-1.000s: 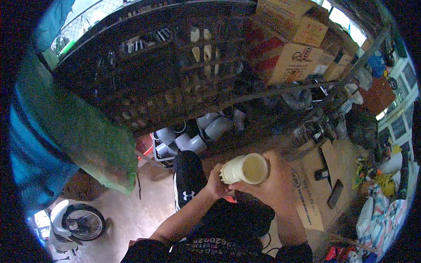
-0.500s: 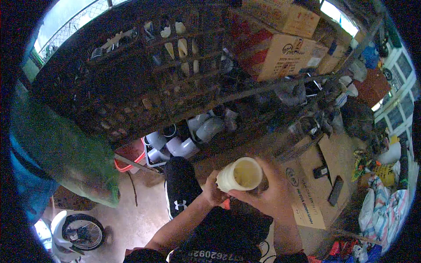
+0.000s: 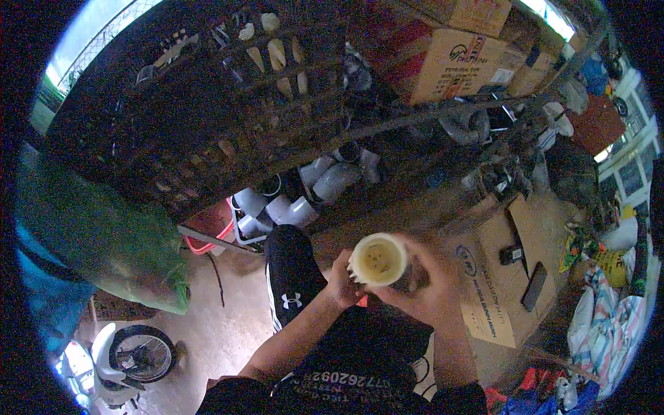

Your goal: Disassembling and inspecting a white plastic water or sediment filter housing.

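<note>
Both hands hold a cream-coloured plastic cylinder in front of my body, its round open end turned up toward me. Small dark spots show on its inner bottom. Ridges or teeth run along its left outer side; whether it is one piece or a stack of cups I cannot tell. My left hand closes on the ridged left side. Around the right and near side curls my right hand, slightly blurred. The underside of the cylinder is hidden.
Grey pipe elbows fill a crate beside a red basin, under a dark rack. Flattened cardboard lies to the right, with a dark flat bar on it. A green sack and motorbike wheel are at left.
The cylinder has tipped so its open end faces me more squarely, and its spotted bottom now shows. Both hands keep their hold. The whole view has shifted slightly.
</note>
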`<state>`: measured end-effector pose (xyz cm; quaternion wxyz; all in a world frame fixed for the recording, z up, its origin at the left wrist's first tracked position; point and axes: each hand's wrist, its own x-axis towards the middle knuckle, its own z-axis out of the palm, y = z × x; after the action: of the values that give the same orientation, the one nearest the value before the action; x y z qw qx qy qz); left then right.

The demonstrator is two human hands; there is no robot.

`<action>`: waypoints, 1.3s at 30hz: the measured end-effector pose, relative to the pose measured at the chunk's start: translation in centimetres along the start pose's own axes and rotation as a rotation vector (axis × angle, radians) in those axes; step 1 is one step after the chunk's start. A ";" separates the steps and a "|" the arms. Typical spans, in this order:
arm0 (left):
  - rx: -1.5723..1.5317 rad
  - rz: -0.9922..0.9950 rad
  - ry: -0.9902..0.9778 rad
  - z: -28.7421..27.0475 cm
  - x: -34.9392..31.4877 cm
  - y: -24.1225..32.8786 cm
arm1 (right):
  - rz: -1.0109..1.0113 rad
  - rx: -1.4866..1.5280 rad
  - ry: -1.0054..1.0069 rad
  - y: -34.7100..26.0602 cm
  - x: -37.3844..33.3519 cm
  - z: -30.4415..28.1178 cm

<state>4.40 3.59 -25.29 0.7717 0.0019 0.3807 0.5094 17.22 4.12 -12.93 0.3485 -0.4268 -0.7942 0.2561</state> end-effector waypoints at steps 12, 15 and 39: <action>0.096 -0.117 -0.414 -4.0 0.9 -0.4 | 0.029 0.041 0.167 1.6 -0.9 0.2; 0.077 -0.076 -0.264 -2.4 1.1 -0.8 | 0.079 0.042 0.116 1.2 -1.5 0.5; 0.097 -0.040 -0.264 -3.5 1.2 -0.9 | 0.160 0.033 -0.004 -0.8 -1.2 -1.9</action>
<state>3.28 2.75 -28.90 0.8239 0.0986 0.3002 0.4704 18.74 2.91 -11.55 0.3324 -0.4827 -0.7538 0.2971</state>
